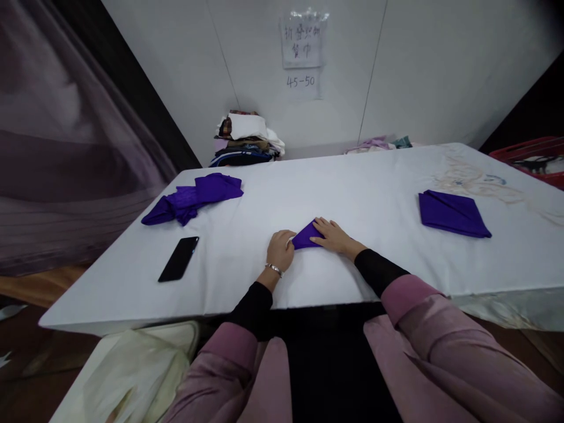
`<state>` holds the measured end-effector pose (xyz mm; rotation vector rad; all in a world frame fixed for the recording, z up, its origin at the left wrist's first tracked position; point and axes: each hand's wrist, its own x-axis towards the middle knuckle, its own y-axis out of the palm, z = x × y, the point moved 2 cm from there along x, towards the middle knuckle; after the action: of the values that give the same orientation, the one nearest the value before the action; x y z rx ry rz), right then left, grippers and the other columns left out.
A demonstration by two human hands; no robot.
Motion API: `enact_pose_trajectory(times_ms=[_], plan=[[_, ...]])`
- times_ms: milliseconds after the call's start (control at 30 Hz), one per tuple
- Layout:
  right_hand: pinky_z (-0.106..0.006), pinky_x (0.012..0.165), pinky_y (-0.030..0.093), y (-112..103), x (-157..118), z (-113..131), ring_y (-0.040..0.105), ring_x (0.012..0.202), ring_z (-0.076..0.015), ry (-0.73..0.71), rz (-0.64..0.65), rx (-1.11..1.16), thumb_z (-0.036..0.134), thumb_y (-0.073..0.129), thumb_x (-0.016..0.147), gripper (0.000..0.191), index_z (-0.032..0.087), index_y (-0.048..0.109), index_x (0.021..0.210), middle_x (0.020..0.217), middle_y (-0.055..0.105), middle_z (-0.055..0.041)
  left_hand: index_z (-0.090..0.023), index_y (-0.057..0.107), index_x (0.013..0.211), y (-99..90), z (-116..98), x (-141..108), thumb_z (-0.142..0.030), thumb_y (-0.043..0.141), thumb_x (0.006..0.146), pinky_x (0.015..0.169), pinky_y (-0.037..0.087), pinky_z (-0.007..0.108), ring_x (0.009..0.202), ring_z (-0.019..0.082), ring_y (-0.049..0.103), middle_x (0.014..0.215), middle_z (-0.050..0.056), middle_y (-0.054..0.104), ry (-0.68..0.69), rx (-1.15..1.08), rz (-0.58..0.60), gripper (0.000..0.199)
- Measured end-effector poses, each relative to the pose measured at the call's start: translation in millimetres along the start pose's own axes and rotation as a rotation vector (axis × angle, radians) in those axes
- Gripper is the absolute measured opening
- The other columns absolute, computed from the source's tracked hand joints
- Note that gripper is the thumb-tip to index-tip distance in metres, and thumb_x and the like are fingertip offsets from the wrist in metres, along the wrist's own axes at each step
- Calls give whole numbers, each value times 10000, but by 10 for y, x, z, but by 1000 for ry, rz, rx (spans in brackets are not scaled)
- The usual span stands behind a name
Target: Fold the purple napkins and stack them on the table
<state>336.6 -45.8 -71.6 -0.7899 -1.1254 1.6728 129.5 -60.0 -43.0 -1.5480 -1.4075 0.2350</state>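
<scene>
A small purple cloth (305, 237), folded to a narrow point at its left end, lies on the white-covered table (304, 194) in front of me. My left hand (281, 249), with a bracelet at the wrist, is closed on that pointed end. Over the cloth's wider right end rests my right hand (333, 236), its fingers stretched out and pressing the fabric flat. To the right lies another purple cloth (453, 214), folded into a flat four-sided shape. Two or more crumpled purple cloths (194, 197) lie together at the far left of the table.
A black phone (179, 259) lies at the left. Piled clothes (247, 141) stand against the wall behind the table, under a handwritten sign (302, 44). Pale cords (476, 179) spread at the right, near a red basket (531, 155). A chair with a plastic bag (136, 376) is below left.
</scene>
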Motion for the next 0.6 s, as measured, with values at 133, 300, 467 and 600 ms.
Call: enact_pose_trajectory(times_ms=[133,300,467,600], plan=[[-454,1090,111,-9,-9,29,124,1378,-260,-17,-11,-15,648,260,850,767,152,227,1435,1496,191,-115,-177,512,1215,204,-143,60,-285,397,870,1031,331,417,1239,215,401,1333,93,483,91,65,195,379],[-468,1089,110,-29,5,63,120,1378,-268,-15,-17,20,590,351,851,732,143,260,1423,1490,202,-125,-133,300,1386,411,-169,-3,-580,349,837,1095,164,481,1376,280,149,1492,131,220,49,255,537,710],[-416,1062,249,-190,30,-59,336,1304,-240,113,-62,339,497,367,881,595,189,346,1390,1428,362,-90,-119,255,1409,421,-148,-29,-624,285,833,1102,122,473,1384,280,111,1502,136,177,43,281,569,766],[-367,972,378,-321,77,-178,522,1143,-246,284,-137,412,366,493,837,531,156,456,1324,1275,545,-110,-111,246,1411,407,-153,-23,-619,275,838,1104,115,461,1384,274,111,1505,132,163,44,284,567,766]])
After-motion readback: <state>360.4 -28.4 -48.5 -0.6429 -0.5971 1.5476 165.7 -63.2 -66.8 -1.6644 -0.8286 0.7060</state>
